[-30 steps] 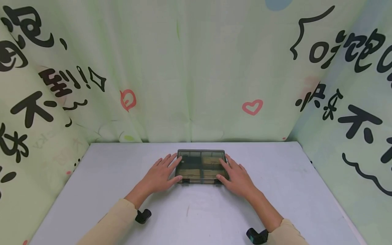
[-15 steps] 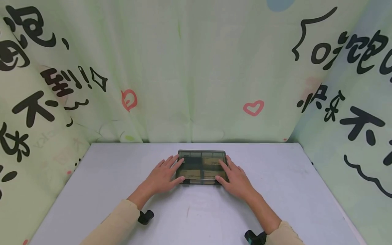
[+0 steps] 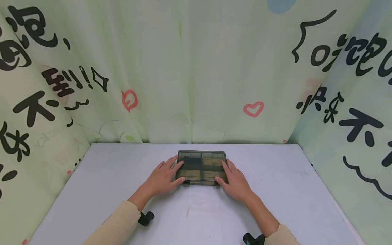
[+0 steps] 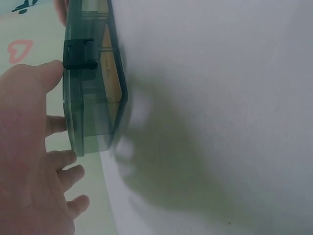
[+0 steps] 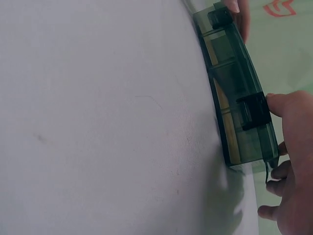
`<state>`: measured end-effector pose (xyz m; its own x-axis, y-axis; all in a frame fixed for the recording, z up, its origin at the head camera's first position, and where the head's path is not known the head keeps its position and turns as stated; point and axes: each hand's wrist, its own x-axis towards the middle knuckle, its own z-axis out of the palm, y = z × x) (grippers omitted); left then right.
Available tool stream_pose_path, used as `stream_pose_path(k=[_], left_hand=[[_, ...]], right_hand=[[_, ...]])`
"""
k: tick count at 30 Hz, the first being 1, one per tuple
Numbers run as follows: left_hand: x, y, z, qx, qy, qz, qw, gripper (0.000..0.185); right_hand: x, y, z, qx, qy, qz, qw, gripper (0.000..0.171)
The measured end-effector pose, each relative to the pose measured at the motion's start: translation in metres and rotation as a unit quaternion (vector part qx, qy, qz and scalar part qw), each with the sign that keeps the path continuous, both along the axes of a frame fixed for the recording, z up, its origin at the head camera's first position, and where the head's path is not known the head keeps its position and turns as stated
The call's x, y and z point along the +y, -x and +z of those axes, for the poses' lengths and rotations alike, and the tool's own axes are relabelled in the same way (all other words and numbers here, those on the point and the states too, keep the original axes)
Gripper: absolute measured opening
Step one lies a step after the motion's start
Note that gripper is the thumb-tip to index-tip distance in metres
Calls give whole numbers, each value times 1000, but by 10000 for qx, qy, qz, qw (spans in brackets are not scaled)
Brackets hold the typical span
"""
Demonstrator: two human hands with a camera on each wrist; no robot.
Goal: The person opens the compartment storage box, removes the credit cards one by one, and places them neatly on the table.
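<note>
Box (image 3: 202,167) first: it's a smoky green see-through plastic one, sitting on the white tabletop (image 3: 196,217) near the far edge, right between the person's two hands. The left hand (image 3: 162,176) is at its left end, thumb tip and index fingertip laid on the lid, the other fingers reaching along past that end. The right hand (image 3: 238,183) pretty much mirrors that over at the right end. As for the grip, it's apart on both hands: fingers fairly straight and spread, touching the box with their tips. Lid's down, and you can make out dividers through it, plus some tan pieces (image 3: 213,161) in the compartments, though I honestly can't tell what they are. In the left wrist view the left thumb is right up against the black left latch (image 4: 80,54), and in the right wrist view the other thumb is at the right latch (image 5: 255,111). Both arms have beige sleeves (image 3: 114,224), with a little black gadget (image 3: 146,218) at each wrist. Behind the whole setup there's a pale green cloth (image 3: 190,78) with black lettering (image 3: 360,124) and a reddish heart (image 3: 253,116) printed on it.
</note>
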<state>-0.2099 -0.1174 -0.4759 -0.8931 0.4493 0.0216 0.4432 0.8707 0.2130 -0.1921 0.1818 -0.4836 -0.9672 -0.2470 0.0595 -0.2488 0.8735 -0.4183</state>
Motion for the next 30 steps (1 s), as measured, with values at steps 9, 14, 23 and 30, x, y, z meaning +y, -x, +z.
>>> stream_pose_path(k=[9,14,23,30], left_hand=[[4,-2,-3,-143,-106,50,9998,64],[3,-3,-4,-293,-149,-7,9995,64],[5,-2,4,-1174,-449,192,9919,64],[6,0,7,-1519,-613,248,9862,65]], right_hand=[[-1,-3,-7,-96,175,-35,9998,75],[-5,-4,-9,-203,372,-139,9990,73],[-16,-4,-17,-273,1051,-510,9928,70],[-21,-3,-16,-391,1410,-834,9857,68]])
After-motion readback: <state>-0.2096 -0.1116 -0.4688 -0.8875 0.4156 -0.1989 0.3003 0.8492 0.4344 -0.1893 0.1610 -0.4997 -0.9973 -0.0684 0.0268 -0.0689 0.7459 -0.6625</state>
